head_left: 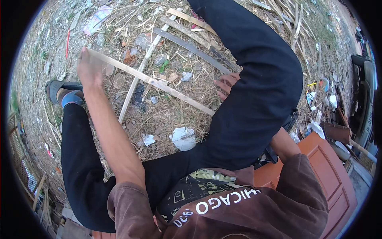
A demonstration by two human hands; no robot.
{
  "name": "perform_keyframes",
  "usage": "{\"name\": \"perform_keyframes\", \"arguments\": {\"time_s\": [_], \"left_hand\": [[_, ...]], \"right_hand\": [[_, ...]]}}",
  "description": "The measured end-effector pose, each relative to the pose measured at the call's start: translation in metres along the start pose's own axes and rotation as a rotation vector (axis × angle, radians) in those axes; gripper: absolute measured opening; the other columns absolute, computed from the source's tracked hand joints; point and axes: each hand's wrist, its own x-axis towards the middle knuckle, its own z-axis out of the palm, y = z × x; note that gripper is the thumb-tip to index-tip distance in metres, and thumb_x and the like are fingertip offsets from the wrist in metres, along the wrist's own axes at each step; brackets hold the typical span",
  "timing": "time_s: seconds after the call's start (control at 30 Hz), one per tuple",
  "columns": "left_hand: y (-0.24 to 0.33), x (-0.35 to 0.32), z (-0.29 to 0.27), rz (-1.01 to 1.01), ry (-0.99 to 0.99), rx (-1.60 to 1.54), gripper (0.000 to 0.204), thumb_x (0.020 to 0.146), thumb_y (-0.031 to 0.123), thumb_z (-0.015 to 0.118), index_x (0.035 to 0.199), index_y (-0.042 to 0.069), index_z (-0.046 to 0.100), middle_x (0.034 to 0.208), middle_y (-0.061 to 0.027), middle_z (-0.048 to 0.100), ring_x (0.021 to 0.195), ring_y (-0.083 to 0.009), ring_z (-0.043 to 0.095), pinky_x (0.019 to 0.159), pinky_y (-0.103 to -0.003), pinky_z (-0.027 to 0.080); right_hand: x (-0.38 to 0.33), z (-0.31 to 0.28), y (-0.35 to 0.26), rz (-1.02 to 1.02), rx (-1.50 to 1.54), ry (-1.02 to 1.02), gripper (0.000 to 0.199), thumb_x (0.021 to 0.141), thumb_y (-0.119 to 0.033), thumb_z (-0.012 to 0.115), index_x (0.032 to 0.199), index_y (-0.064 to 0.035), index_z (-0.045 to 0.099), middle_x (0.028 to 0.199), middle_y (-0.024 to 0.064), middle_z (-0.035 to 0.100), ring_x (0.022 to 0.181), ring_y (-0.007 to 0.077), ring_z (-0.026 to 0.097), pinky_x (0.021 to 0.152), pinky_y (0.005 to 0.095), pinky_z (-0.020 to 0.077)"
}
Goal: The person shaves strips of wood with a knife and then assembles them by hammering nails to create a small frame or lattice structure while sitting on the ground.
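Note:
My left hand (90, 70), slightly blurred, is closed on the far left end of a pale flat wooden strip (149, 80). The strip slants down to the right across the ground, its other end beside my raised right thigh. My right hand (228, 84) shows only partly from under my right knee, fingers apart; its palm is hidden behind the leg. Just above those fingers ends a long grey flat blade-like strip (191, 48); I cannot tell whether they touch. Another pale strip (137, 75) lies crosswise beneath the one in my left hand.
More wooden strips (193, 20) lie beyond the grey piece, and a pile of slats (294, 20) is at the far right. Straw, stones and white scraps (183, 138) litter the ground. An orange-brown panelled board (328, 179) is under me at the right.

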Motion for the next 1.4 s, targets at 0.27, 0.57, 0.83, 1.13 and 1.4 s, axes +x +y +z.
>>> {"name": "perform_keyframes", "arguments": {"time_s": [0.27,0.57,0.83,1.13,1.4], "left_hand": [[0.011,0.0,-0.005,0.017,0.006,-0.047,0.028,0.1,0.014,0.056,0.122,-0.002,0.053,0.106,-0.0105,0.058,0.099,-0.0262,0.06,0.082,-0.045,0.053],[-0.016,0.007,-0.007,-0.039,0.023,0.038,0.033,0.097,0.02,0.063,0.125,0.006,0.054,0.112,-0.007,0.057,0.098,-0.0219,0.056,0.087,-0.036,0.051],[-0.047,-0.02,0.009,-0.118,-0.021,0.2,0.027,0.096,0.023,0.065,0.114,0.004,0.06,0.099,-0.0061,0.058,0.083,-0.0157,0.054,0.072,-0.029,0.048],[-0.065,-0.052,0.04,-0.103,-0.219,0.66,0.024,0.093,0.026,0.07,0.099,0.003,0.068,0.08,-0.0021,0.06,0.066,-0.0104,0.052,0.057,-0.024,0.043],[-0.092,-0.073,0.071,0.067,-0.286,0.894,0.033,0.092,0.027,0.068,0.11,-0.001,0.072,0.081,-0.0053,0.067,0.072,-0.0109,0.058,0.065,-0.026,0.043]], "right_hand": [[-0.008,0.015,0.01,0.118,0.317,-0.1,0.037,0.085,-0.026,0.066,0.119,-0.0111,0.063,0.116,0.0101,0.06,0.109,0.0274,0.056,0.094,0.0416,0.0418],[-0.041,0.035,-0.006,0.169,0.565,-0.029,0.038,0.081,-0.027,0.066,0.115,-0.0095,0.061,0.111,0.012,0.061,0.108,0.0325,0.057,0.092,0.0425,0.0404],[-0.054,0.022,-0.044,0.325,0.453,0.08,0.042,0.079,-0.017,0.069,0.119,-0.0112,0.058,0.097,0.0086,0.063,0.095,0.0287,0.063,0.082,0.0433,0.0459],[-0.083,-0.007,-0.027,0.548,0.452,0.184,0.027,0.078,-0.012,0.073,0.103,-0.0042,0.067,0.09,0.0104,0.063,0.086,0.0316,0.063,0.074,0.0405,0.0519],[-0.109,-0.006,-0.002,0.867,0.578,0.341,0.02,0.082,-0.01,0.069,0.102,-0.0049,0.07,0.095,0.0117,0.066,0.09,0.0315,0.061,0.08,0.0394,0.0492]]}}
